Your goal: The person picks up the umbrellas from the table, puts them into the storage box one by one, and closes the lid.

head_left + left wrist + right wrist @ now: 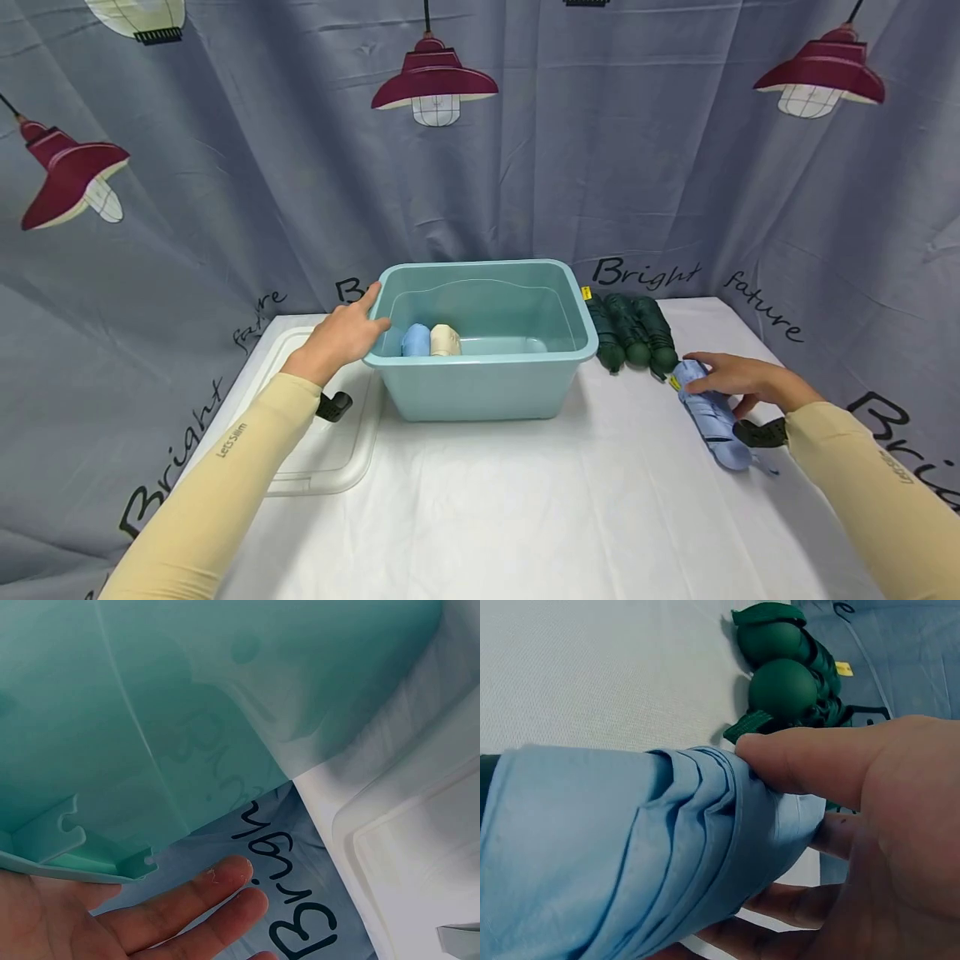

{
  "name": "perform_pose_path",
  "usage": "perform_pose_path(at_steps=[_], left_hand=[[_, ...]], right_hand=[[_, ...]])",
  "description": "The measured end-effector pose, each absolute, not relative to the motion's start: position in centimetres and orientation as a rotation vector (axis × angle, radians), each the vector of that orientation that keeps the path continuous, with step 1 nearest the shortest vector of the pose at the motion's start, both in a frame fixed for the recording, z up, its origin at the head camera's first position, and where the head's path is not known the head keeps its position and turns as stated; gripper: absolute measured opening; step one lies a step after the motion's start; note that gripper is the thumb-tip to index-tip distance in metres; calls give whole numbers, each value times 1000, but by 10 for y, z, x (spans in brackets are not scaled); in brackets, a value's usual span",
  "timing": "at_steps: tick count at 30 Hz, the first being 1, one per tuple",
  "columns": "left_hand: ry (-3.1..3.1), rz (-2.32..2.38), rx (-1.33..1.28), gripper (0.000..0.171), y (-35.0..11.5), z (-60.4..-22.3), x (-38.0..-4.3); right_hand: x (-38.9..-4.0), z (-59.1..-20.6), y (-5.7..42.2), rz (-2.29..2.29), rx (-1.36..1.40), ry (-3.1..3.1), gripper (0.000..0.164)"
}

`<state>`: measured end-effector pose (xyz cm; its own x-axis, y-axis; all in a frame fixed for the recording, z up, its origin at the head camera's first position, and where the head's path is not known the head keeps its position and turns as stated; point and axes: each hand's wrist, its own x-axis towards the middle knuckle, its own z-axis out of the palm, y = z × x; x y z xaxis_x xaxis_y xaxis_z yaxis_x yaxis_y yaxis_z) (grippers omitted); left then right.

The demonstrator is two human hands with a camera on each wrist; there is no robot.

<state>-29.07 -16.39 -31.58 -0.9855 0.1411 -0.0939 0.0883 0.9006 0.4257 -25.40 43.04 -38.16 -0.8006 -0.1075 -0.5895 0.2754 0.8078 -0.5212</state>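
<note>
right hand (738,381) gripped a blue folded umbrella (708,417), right of the teal bin (480,392), near three dark green bundles (632,329), left hand (347,335) (fingers (180,904) mostly straight) touched the bin's left rim

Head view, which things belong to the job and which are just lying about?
In the job: blue umbrella, in the right hand; teal bin, touched by the left hand; probably the blue bundle and cream bundle inside, and green umbrellas alongside.

Apparently uninvolved: white lid, lying beside the bin; printed curtain, behind.
</note>
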Motion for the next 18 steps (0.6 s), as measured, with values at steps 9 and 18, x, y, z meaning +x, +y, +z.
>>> perform_pose_path(at_steps=[9, 18], left_hand=[[2944, 645, 178, 77, -164, -318, -292], [2939, 660, 187, 78, -163, -316, -292]], right_hand=[[-249, -383, 429, -793, 85, 2431, 89], [-249, -383, 428, -793, 92, 2470, 86]])
